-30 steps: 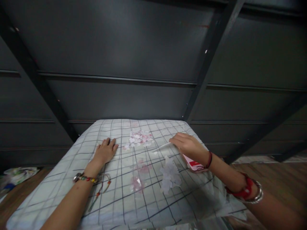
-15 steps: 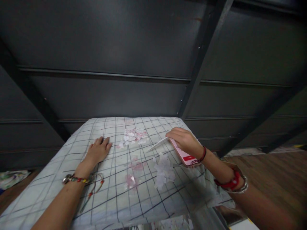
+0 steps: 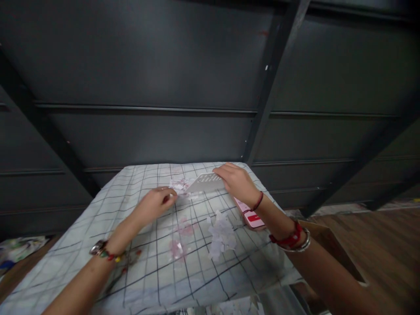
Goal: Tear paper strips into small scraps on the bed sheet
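My right hand (image 3: 238,181) grips the upper right edge of a thin white card (image 3: 206,183) with slots cut along its top. The card stands tilted against a pile of white and pinkish paper scraps (image 3: 180,186). At the pile's left edge is my left hand (image 3: 155,203), its fingers curled towards the thumb; whatever lies between them is too small to make out. A second heap of white scraps (image 3: 221,236) lies nearer me. Clear and pink scraps (image 3: 179,249) lie left of that heap. Below my right wrist rests a phone (image 3: 254,218) with a pink screen.
A white checked cloth (image 3: 141,275) covers the table. Dark metal panels (image 3: 147,135) rise behind it. An open cardboard box (image 3: 337,249) stands by the right side, partly behind my forearm, above a brown floor (image 3: 387,245).
My left hand has lifted off the cloth and moved right to the far scrap pile, its fingers curling. My right hand has carried the white card left and away from me, up to the same pile.
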A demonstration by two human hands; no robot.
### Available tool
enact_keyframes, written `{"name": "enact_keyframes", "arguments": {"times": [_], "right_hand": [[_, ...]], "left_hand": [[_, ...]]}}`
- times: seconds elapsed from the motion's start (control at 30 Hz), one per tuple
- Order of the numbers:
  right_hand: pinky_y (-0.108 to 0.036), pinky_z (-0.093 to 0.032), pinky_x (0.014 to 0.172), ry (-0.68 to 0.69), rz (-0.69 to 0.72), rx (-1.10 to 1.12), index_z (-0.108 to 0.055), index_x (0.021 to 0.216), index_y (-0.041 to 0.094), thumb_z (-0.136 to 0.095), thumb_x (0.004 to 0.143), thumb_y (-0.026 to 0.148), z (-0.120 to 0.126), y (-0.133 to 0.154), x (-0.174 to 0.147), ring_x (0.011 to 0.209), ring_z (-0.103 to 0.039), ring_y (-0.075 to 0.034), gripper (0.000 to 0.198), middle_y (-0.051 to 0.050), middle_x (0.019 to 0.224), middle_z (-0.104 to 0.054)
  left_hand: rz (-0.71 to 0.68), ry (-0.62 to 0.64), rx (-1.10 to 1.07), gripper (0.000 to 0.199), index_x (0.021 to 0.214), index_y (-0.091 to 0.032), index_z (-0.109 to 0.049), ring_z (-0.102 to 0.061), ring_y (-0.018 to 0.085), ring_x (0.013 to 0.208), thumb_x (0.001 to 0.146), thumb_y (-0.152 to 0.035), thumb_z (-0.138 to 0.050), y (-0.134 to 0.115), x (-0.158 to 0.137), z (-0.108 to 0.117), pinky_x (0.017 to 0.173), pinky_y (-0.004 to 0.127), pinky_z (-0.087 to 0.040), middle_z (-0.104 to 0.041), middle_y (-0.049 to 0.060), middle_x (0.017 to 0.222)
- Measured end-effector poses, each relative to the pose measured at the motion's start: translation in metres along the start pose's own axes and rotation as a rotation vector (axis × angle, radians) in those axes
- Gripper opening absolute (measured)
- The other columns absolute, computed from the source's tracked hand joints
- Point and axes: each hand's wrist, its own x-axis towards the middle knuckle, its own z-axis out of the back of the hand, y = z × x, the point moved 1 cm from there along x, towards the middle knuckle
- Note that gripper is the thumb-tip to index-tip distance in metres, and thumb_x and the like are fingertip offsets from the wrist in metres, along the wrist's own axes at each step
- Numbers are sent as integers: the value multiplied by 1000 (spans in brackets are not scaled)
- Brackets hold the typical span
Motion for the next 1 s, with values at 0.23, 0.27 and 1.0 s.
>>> {"name": "enact_keyframes", "arguments": {"times": [0.23,0.27,1.0], "right_hand": [[-31,-48,81,35,-67,-51,-71,101,16,-49,82,-4,-5,-1,5,88,-60,-20,36,-8,92,-71],[-31,-48,82,28,-71,-48,-71,101,16,-48,81,-4,-6,-2,5,88,-60,-20,36,-8,92,-72],[-30,-47,78,7,-75,-82,-70,102,16,-47,84,-2,19,-21,-13,86,-60,-19,34,-8,90,-72]], "left_hand": [[-41,272,-377,32,109,-18,-67,-49,12,59,83,-36,-59,-84,-1,-39,58,25,-37,-54,-5,63],[-42,275,-393,33,109,-18,-67,-50,12,60,82,-36,-61,-93,-1,-48,59,25,-38,-55,-5,64],[-137,319,-56,31,96,-17,-72,-63,22,100,88,-12,-43,-119,11,-79,90,33,-49,-67,11,101]]}}
